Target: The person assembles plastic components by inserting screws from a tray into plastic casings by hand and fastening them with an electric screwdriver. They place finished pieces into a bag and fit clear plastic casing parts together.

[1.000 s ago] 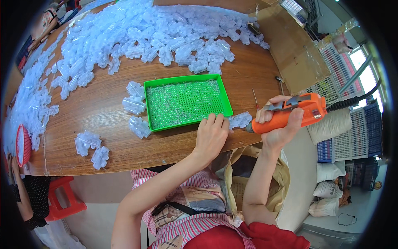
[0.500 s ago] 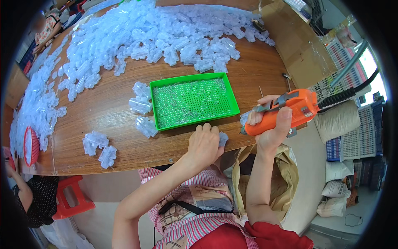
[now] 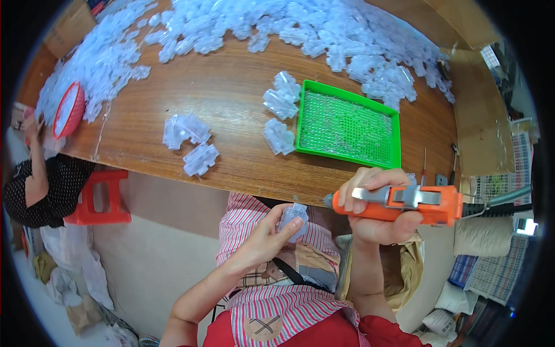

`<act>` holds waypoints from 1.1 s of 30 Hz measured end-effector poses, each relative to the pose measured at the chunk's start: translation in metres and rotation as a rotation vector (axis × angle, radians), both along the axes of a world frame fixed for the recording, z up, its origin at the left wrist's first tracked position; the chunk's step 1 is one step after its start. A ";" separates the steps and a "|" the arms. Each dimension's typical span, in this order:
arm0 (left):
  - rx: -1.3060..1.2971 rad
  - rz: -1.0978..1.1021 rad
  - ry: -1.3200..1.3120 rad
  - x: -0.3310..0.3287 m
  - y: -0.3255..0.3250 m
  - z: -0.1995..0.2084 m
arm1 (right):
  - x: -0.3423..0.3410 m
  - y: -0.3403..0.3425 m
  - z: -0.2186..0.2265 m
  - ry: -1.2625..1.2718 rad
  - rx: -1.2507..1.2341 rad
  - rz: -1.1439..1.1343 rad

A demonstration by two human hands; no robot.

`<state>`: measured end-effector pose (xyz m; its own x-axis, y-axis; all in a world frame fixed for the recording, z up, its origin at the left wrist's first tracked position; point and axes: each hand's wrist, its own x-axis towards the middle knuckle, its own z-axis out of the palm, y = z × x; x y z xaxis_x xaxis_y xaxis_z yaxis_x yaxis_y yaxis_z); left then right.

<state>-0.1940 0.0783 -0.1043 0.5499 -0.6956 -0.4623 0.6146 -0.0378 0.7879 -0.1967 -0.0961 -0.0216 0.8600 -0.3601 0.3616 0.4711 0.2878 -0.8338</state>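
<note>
My left hand [image 3: 260, 240] is closed round a clear plastic piece [image 3: 293, 222], pinching it between thumb and fingers above my lap, just off the table's front edge. In my right hand [image 3: 370, 229] is an orange power screwdriver [image 3: 437, 203] with a metal lever on top. It lies nearly level, and its dark tip points left toward the table edge, apart from the plastic piece. A green perforated tray [image 3: 396, 140] holding many small metal screws or pins stands behind the screwdriver. Several loose clear pieces [image 3: 279, 136] lie left of the tray.
A big heap of clear plastic pieces [image 3: 231, 20] covers the table's far side. More pieces [image 3: 188, 128] lie at middle left. Cardboard [image 3: 483, 115] walls the right side. Below the screwdriver stands a brown sack [image 3: 411, 266]. A co-worker's arm [image 3: 37, 168] is beside a red basket [image 3: 69, 110].
My left hand has drawn back from beside the tray to above my lap, bringing a clear plastic piece. The screwdriver has turned more level. The whole view has shifted.
</note>
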 end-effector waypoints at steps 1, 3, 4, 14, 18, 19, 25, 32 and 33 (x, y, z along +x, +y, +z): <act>-0.011 0.081 0.094 -0.004 0.003 -0.004 | 0.002 0.007 -0.003 0.032 -0.013 0.018; -0.033 0.171 0.193 -0.007 0.006 -0.011 | 0.005 0.018 -0.010 0.062 -0.030 0.062; -0.033 0.171 0.161 -0.006 0.007 -0.014 | 0.007 0.020 -0.013 0.066 -0.036 0.073; -0.077 0.175 0.087 -0.002 0.003 -0.019 | 0.009 0.028 -0.022 0.085 -0.011 0.195; -0.087 0.180 0.101 0.000 0.001 -0.017 | 0.013 0.025 -0.029 0.060 -0.019 0.235; -0.090 0.183 0.110 0.001 0.000 -0.017 | 0.014 0.024 -0.030 0.073 -0.017 0.232; -0.055 0.230 -0.018 0.000 -0.002 -0.022 | 0.014 0.021 -0.013 0.153 -0.183 0.358; 0.011 0.219 -0.124 -0.005 0.000 -0.030 | 0.019 0.023 -0.021 0.176 -0.345 0.333; 0.012 0.209 -0.100 -0.004 0.000 -0.028 | 0.019 0.020 -0.024 0.142 -0.353 0.355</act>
<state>-0.1980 0.0781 -0.1324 0.7251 -0.5560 -0.4062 0.5290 0.0722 0.8455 -0.1774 -0.0761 -0.0456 0.9564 0.0856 0.2791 0.2706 0.0994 -0.9576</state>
